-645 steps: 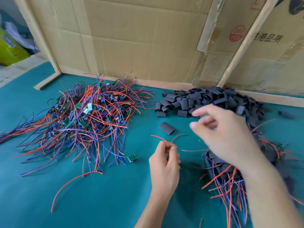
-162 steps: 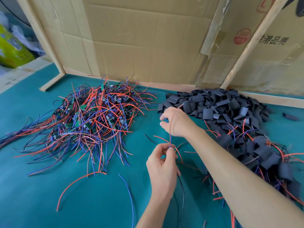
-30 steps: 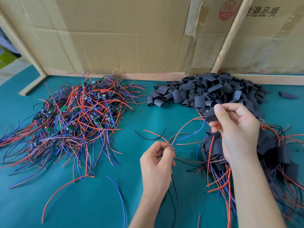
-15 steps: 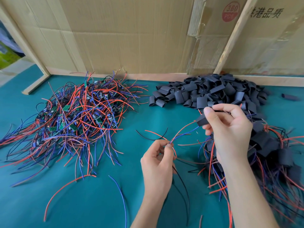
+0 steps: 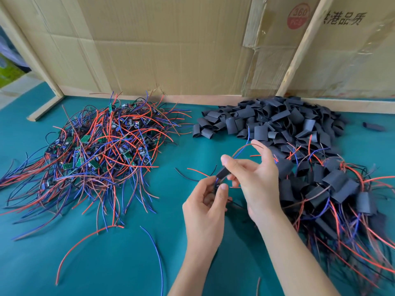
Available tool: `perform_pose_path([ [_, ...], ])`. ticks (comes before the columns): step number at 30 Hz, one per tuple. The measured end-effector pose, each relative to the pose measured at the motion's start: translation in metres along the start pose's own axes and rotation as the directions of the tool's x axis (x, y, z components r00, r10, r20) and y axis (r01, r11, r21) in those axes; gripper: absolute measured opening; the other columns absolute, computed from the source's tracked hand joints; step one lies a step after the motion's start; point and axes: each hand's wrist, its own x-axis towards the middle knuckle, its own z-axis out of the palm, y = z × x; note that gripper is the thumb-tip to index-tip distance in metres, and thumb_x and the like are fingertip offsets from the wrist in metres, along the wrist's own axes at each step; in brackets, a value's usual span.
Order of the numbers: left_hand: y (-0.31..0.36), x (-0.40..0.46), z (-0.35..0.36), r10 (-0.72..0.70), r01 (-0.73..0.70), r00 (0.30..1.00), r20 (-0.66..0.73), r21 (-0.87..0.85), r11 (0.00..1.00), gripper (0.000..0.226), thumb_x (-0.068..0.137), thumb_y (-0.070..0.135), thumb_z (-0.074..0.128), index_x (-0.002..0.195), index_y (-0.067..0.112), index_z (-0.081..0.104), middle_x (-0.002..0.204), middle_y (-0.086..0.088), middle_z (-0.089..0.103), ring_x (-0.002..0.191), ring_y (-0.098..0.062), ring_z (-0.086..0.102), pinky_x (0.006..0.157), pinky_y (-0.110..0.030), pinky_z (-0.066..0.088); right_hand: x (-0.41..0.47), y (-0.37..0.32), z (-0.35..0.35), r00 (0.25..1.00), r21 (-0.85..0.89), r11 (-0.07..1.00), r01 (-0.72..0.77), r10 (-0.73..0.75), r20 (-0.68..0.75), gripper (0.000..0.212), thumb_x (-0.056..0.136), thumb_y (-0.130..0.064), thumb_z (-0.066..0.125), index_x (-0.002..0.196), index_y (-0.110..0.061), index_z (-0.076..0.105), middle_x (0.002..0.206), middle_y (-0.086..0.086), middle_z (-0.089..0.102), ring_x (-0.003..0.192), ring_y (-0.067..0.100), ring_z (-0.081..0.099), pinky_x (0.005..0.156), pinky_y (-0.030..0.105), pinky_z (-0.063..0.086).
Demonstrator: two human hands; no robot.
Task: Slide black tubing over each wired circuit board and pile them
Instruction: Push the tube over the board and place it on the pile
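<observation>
Counter (image 5: 106, 263): one flat surface, teal felt-like cloth covering it, cardboard panels (image 5: 171, 50) and pale wooden battens standing along its far edge.
Bare boards pile (image 5: 100, 150): one tangled heap lying on the counter's left; small green circuit boards and thin red, blue and black wires, too many to count.
Tubing pile (image 5: 277, 122): one heap of short flattened matte black sleeves sitting at the far right, uncountable.
Sleeved pile (image 5: 333, 193): one heap lying near right, black sleeves trailing red and blue wires.
Right hand (image 5: 254, 178): thumb and fingers pinching one black tube piece (image 5: 223, 173), red and blue wires looping over its fingers.
Left hand (image 5: 205, 208): fingers curling, pinching the wired board (image 5: 217, 185) just below the tube, mostly hidden.
</observation>
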Motion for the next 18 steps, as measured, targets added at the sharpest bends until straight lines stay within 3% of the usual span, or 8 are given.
perform_pose_path([
  [3, -0.0018, 0.0008, -0.0007, 0.013, -0.013, 1.000, 0.021, 0.015, 1.000, 0.022, 0.088, 0.020, 0.064, 0.101, 0.037, 0.066, 0.099, 0.003, 0.077, 0.080, -0.027, 0.071, 0.073, -0.041, 0.058, 0.0001, -0.0006, -0.0012, 1.000, -0.045, 0.999, 0.004, -0.003, 0.017, 0.073, 0.082, -0.013, 0.087, 0.140, -0.026, 0.043, 0.072, 0.005, 0.075, 0.056, 0.013, 0.063, 0.053, 0.022, 0.051],
  [8, -0.0048, 0.0015, -0.0006, 0.025, -0.025, 1.000, 0.019, 0.018, 1.000, 0.025, 0.088, 0.017, 0.061, 0.094, 0.041, 0.062, 0.099, 0.006, 0.077, 0.088, -0.022, 0.075, 0.080, -0.042, 0.061, 0.0007, -0.0017, -0.0047, 1.000, -0.108, 0.994, 0.023, -0.024, -0.007, 0.086, 0.083, -0.014, 0.086, 0.152, -0.017, 0.035, 0.075, 0.006, 0.076, 0.056, 0.011, 0.064, 0.053, 0.021, 0.051],
  [13, -0.0073, 0.0034, -0.0018, 0.037, -0.037, 0.999, -0.008, 0.008, 0.999, 0.029, 0.093, 0.003, 0.067, 0.088, 0.032, 0.065, 0.093, 0.002, 0.077, 0.079, -0.022, 0.076, 0.075, -0.026, 0.059, 0.0040, -0.0017, -0.0096, 0.998, -0.143, 0.990, 0.000, 0.008, 0.058, 0.102, 0.081, -0.017, 0.088, 0.160, -0.014, 0.024, 0.079, 0.003, 0.078, 0.059, 0.010, 0.066, 0.055, 0.020, 0.052],
  [18, -0.0078, 0.0037, -0.0014, 0.021, -0.021, 0.999, -0.044, -0.008, 1.000, 0.029, 0.095, -0.008, 0.061, 0.096, 0.020, 0.069, 0.093, 0.002, 0.079, 0.080, -0.020, 0.077, 0.074, -0.020, 0.057, 0.0028, 0.0004, -0.0064, 0.992, -0.147, 0.987, -0.059, 0.074, 0.100, 0.098, 0.083, -0.026, 0.087, 0.160, -0.014, 0.028, 0.083, 0.001, 0.079, 0.064, 0.012, 0.065, 0.060, 0.019, 0.051],
])
